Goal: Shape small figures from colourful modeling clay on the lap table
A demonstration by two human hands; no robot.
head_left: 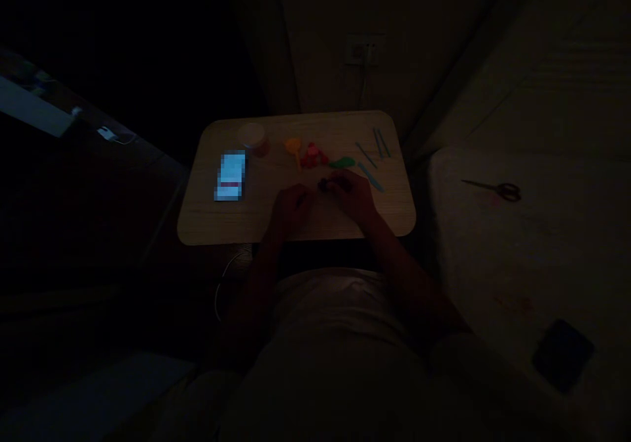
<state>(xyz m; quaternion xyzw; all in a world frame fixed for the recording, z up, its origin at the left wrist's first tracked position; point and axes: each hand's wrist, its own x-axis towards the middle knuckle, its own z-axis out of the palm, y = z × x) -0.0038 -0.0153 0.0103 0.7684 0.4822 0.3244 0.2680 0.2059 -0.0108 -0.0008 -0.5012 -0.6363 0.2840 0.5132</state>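
Note:
In dim light, both hands work low over a small wooden table (236, 225). My right hand (355, 195) is closed, its fingertips pinching a small dark lump (324, 184). Just left of it, my left hand (292, 206) has its fingers curled in. A dark spot shows at those fingers, but I cannot make out what it is. Beyond the hands lie a red lumpy shape (312, 156), a green leaf-like piece (342, 163) and an orange piece (292, 145) with a thin stem. Near my right hand is a flat blue stick-like tool (371, 176).
A lit phone (230, 175) lies at the table's left, with a round tub (253, 137) behind it. Several thin blue sticks (381, 143) are at the far right corner. Scissors (497, 189) and a dark square item (562, 355) rest on the pale surface to the right.

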